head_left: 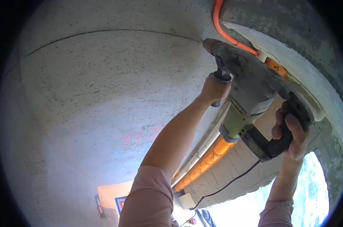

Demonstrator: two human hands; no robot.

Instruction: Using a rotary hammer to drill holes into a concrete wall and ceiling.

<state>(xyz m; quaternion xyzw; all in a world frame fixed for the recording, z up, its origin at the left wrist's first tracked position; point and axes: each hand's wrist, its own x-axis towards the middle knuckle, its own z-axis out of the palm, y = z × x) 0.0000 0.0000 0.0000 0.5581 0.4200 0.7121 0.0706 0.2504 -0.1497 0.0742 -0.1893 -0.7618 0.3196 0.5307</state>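
A large, dusty grey and green rotary hammer drill is raised up against a rough grey concrete surface. Its nose meets the concrete at the right end of a long dark line; the bit itself cannot be made out. My left hand is wrapped round the side handle close to the drill's front. At the back, my right hand grips the black rear handle, fingers curled through its loop. Whether a finger presses the trigger is hidden.
From the rear handle a black power cord hangs down to the left. A thick orange pipe and a white pipe run behind the drill. Orange conduit bends along the concrete above. Bright light fills an opening at lower right.
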